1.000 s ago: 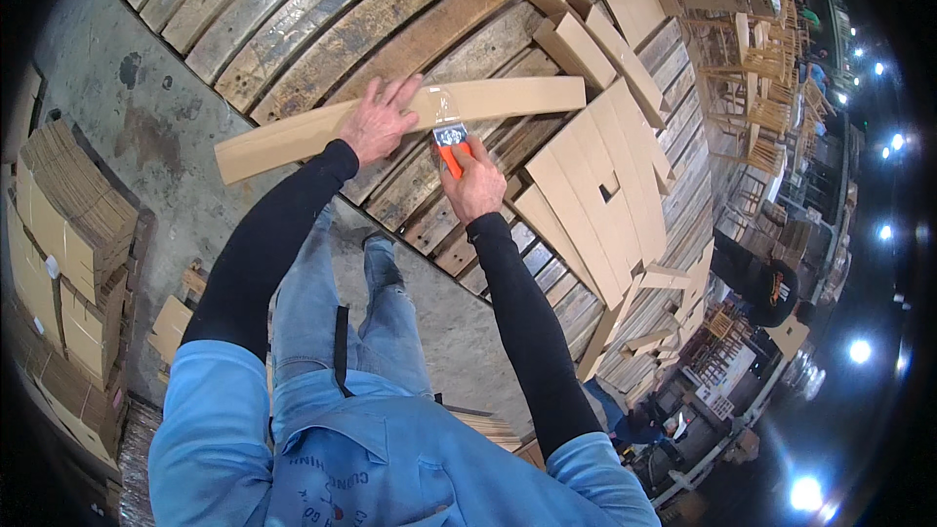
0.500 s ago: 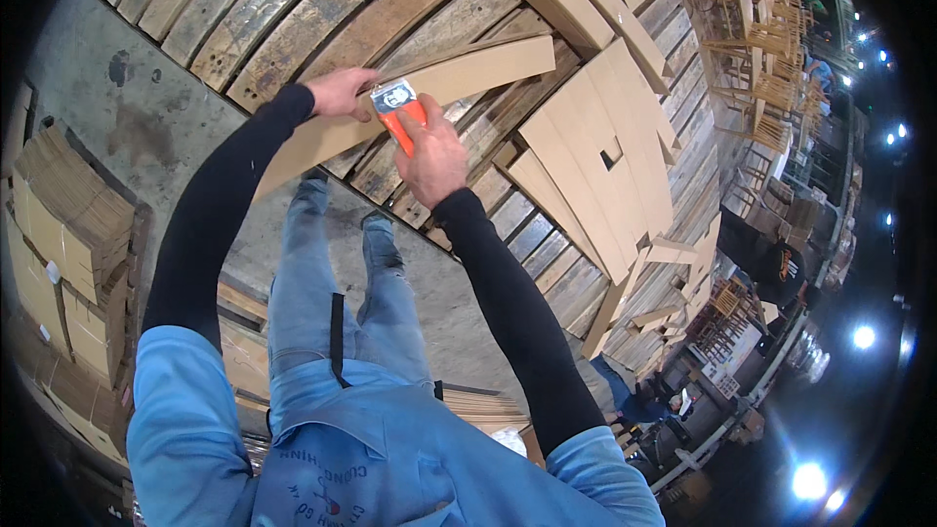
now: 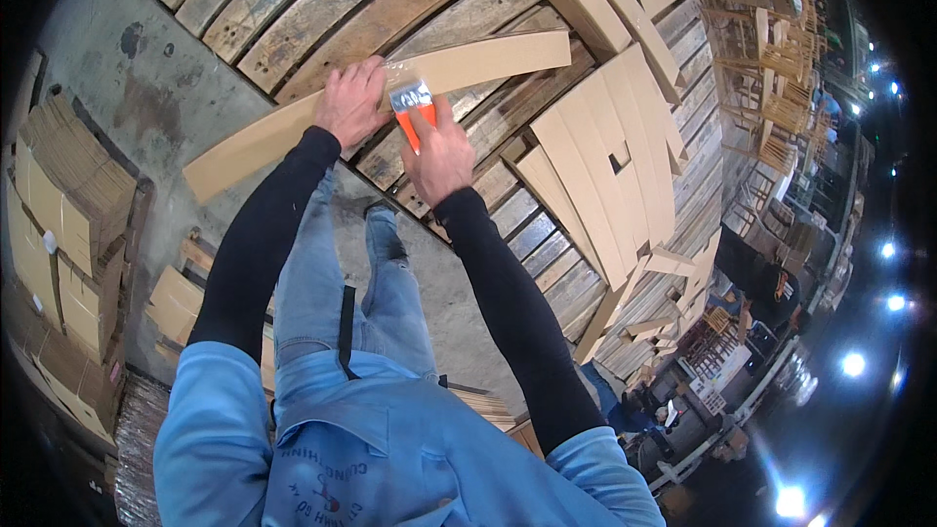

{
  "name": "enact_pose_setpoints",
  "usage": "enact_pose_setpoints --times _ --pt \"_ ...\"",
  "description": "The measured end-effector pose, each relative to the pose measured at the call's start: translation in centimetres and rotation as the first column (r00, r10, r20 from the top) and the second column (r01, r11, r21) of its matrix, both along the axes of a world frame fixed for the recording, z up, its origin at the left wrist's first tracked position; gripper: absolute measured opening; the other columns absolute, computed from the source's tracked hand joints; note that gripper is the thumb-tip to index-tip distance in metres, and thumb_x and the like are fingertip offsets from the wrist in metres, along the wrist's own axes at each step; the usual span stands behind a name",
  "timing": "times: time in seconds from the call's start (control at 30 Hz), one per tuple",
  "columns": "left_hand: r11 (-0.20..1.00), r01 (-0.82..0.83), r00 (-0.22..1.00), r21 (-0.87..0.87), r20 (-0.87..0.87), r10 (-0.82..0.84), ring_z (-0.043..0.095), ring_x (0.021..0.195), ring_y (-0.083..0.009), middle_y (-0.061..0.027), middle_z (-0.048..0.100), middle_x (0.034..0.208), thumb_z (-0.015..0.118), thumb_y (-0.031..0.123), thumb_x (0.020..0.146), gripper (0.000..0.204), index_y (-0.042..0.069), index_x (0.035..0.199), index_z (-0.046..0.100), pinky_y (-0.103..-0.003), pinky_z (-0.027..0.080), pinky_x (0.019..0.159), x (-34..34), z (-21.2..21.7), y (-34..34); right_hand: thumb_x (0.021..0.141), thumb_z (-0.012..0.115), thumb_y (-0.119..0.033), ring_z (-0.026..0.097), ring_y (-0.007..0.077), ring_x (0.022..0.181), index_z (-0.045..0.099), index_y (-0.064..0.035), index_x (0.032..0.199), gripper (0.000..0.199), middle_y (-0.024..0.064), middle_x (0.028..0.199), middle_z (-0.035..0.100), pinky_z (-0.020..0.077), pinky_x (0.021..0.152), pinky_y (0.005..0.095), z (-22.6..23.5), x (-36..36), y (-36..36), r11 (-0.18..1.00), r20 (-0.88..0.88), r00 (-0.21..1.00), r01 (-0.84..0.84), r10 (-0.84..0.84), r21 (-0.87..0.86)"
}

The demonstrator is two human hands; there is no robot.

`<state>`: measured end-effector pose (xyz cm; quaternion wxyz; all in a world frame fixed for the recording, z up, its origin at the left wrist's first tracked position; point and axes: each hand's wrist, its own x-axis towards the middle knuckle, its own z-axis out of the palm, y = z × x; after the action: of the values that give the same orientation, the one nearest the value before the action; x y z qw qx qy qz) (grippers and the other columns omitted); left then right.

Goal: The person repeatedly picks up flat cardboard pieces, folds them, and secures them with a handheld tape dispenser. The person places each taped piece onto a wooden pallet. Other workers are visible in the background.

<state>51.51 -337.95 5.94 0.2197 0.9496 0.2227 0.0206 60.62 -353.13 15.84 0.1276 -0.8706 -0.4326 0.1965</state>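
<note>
A long, narrow cardboard strip (image 3: 498, 57) lies slantwise across the edge of the wooden slats, its near left end sticking out over the floor. My left hand (image 3: 351, 105) grips it around the middle, fingers bent over its upper side. Just to the right, my right hand (image 3: 439, 158) is closed around an orange tape dispenser (image 3: 414, 125) with a shiny silvery front. That front is close against the strip's near edge, and clear tape (image 3: 400, 70) shows on the cardboard between my hands. My palms hide part of the strip and the dispenser.
Flat cardboard pieces (image 3: 595, 161) are spread on the pallet slats (image 3: 322, 0) to the right, with folded cardboard (image 3: 590, 15) behind them. Stacked cardboard (image 3: 68, 195) stands at left on the concrete floor (image 3: 146, 88). Wooden chairs (image 3: 781, 68) fill the far right.
My left hand has shifted right and forward onto the strip, closer to the dispenser. The strip's left end shows more now. My right hand keeps the dispenser, now tilted more upright.
</note>
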Motion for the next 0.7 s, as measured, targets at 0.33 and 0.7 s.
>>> enact_pose_setpoints --times 0.33,0.7 --pt "0.931 0.193 0.981 -0.309 0.068 -0.181 0.049 0.134 -0.0365 -0.0183 0.055 0.142 0.079 0.043 0.077 0.056 0.002 0.114 0.07 -0.047 0.039 0.112 0.1 -2.9 4.0 0.072 0.076 -0.013 0.064 0.0365 0.111 0.069 -0.0093 0.123 0.052 0.0177 0.141 0.053 0.0545 0.092 0.0433 -2.3 -1.7 -3.8 0.988 0.032 0.997 0.07 -0.076 0.14" --pt "0.989 0.095 0.977 0.116 -0.202 -0.07 0.055 0.111 -0.0341 -0.0133 0.052 0.131 0.086 0.033 0.072 0.059 0.015 0.122 0.06 -0.052 0.046 0.091 -0.3 1.5 0.2 0.074 0.075 -0.016 0.066 0.0379 0.098 0.068 -0.009 0.122 0.05 0.0183 0.138 0.052 0.0565 0.082 0.0459 -1.0 0.6 -0.2 0.993 0.048 0.998 0.028 -0.033 0.112"
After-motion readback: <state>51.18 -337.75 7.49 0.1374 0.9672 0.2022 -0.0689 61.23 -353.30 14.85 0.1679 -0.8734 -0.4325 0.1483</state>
